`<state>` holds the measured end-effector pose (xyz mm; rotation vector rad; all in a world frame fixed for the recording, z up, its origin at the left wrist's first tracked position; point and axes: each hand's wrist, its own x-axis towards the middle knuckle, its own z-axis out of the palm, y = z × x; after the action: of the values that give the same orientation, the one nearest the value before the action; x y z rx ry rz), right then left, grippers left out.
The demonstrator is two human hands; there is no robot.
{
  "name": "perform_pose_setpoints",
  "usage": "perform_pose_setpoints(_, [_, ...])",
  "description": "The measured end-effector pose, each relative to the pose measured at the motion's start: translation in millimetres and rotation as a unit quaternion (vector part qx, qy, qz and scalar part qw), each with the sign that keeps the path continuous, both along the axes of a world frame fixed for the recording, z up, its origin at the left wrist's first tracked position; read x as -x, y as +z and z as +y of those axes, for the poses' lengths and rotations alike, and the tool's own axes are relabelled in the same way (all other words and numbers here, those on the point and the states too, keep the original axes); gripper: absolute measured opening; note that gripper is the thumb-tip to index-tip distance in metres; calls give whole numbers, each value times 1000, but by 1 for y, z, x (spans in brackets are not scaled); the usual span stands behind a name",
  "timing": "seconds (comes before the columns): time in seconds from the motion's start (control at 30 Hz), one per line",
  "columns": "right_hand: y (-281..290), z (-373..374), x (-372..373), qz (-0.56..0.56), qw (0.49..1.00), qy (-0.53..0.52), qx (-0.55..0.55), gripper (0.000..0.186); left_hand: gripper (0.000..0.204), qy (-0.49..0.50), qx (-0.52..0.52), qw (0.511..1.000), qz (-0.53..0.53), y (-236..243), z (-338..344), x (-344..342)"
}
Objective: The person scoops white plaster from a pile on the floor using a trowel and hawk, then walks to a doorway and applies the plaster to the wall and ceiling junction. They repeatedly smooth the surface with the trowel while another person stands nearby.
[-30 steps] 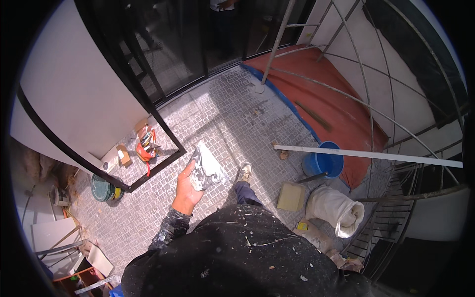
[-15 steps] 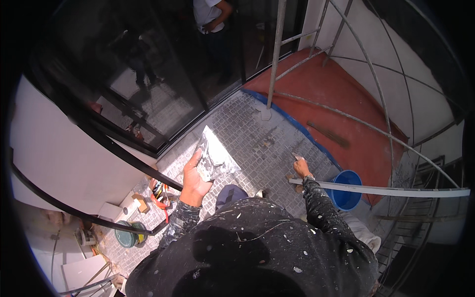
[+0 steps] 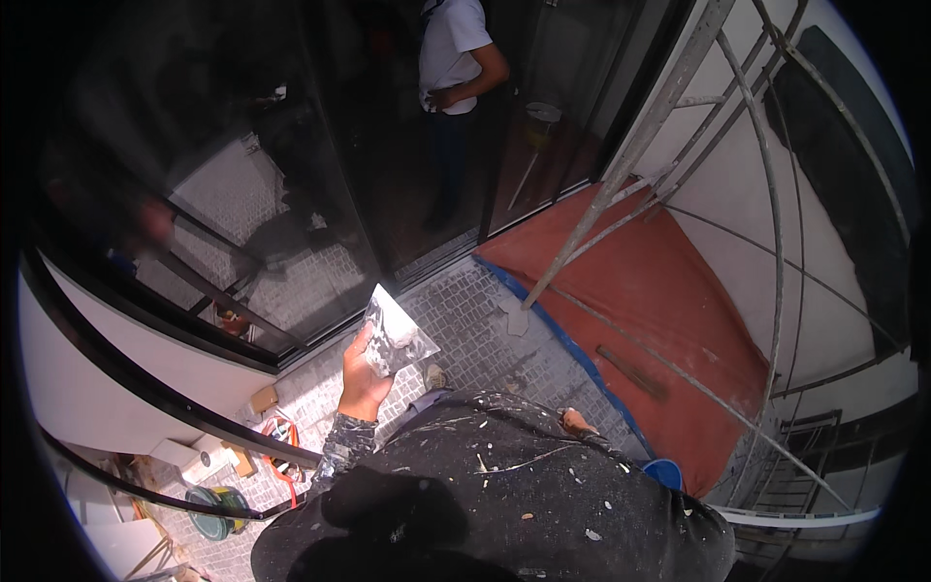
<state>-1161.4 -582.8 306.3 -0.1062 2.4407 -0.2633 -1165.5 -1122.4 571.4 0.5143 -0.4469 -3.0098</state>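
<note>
My left hand [image 3: 363, 383] grips a flat square metal plate [image 3: 381, 354] by its lower left side. A lump of white paste lies on the plate, and grey-white smears cover its surface. My right hand [image 3: 579, 422] is low on the right, just past the edge of my paint-spattered dark top. Its fingers look curled, but my body hides part of it, and whatever it holds cannot be made out. Grey paving stones [image 3: 475, 315] lie below both hands.
Dark glass doors [image 3: 320, 126] stand ahead, with a person in a white shirt [image 3: 454, 58] behind them. Scaffold poles [image 3: 630, 145] rise from a red sheet [image 3: 621, 281] on the right. A blue bucket [image 3: 663, 473], a green bucket [image 3: 215, 514] and a red-rimmed tool holder [image 3: 282, 446] stand near me.
My view has tilted up and shifted. The left hand still holds the plate. My right hand, earlier out over the paving with a thin tool, has drawn back close to my body.
</note>
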Motion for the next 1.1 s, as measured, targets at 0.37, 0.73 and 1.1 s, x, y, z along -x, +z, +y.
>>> perform_pose_setpoints(0.37, [2, -59, 118, 19, 968, -244, 49, 39, 32, -50, 64, 995, 55, 47, -78, 305])
perform_pose_setpoints(0.73, [6, -213, 578, 279, 937, 43, 205, 34, 32, 21, 99, 992, 70, 55, -127, 563])
perform_pose_setpoints(1.1, [82, -405, 892, 206, 901, 196, 327, 38, 31, 78, 79, 991, 70, 39, -150, 712])
